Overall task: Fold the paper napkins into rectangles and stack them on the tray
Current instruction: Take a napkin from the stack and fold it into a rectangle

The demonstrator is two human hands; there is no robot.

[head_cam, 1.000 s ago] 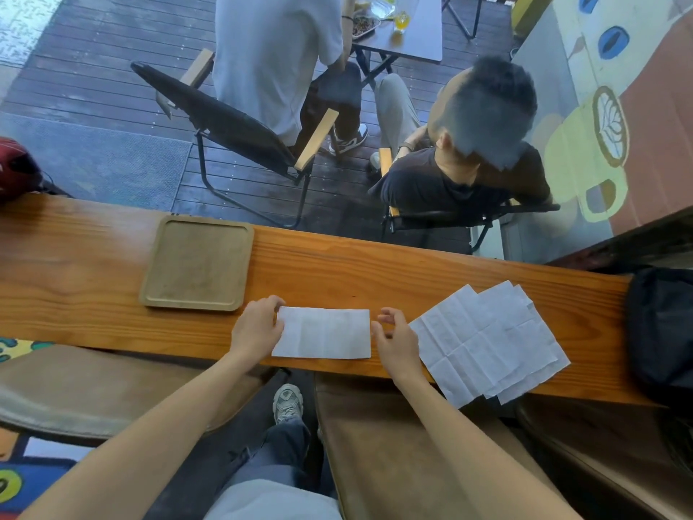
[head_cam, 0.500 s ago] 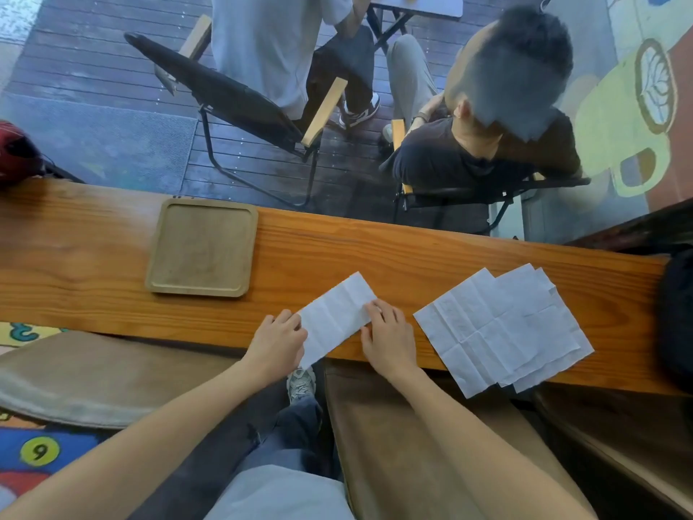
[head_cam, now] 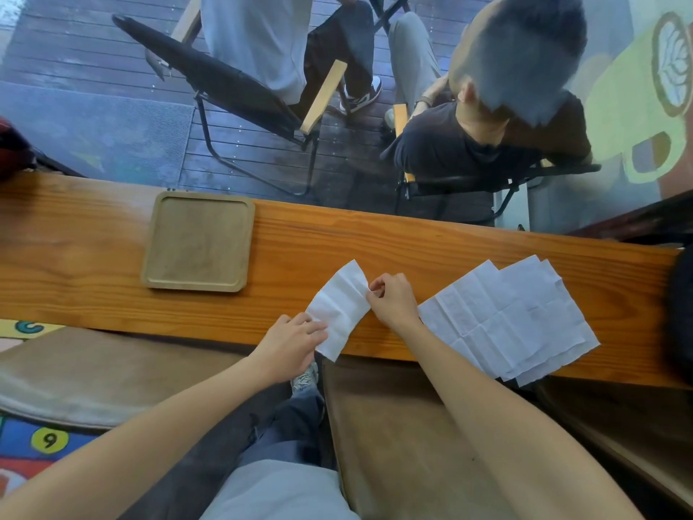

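lying askew near the front edge of a long wooden counter [head_cam: 412, 238], a folded white napkin [head_cam: 343, 305] sits between two hands, its near corner hanging past the edge. the left hand [head_cam: 290, 341] holds its near end, fingers curled on the paper; the right hand [head_cam: 393, 298] pinches its right edge. a fanned pile of unfolded napkins [head_cam: 513, 317] lies just right of the right hand. a wooden tray [head_cam: 157, 242] sits well to the left. beyond a glass pane, two people sit in folding chairs [head_cam: 240, 88]. a dark object at far right is cut off.
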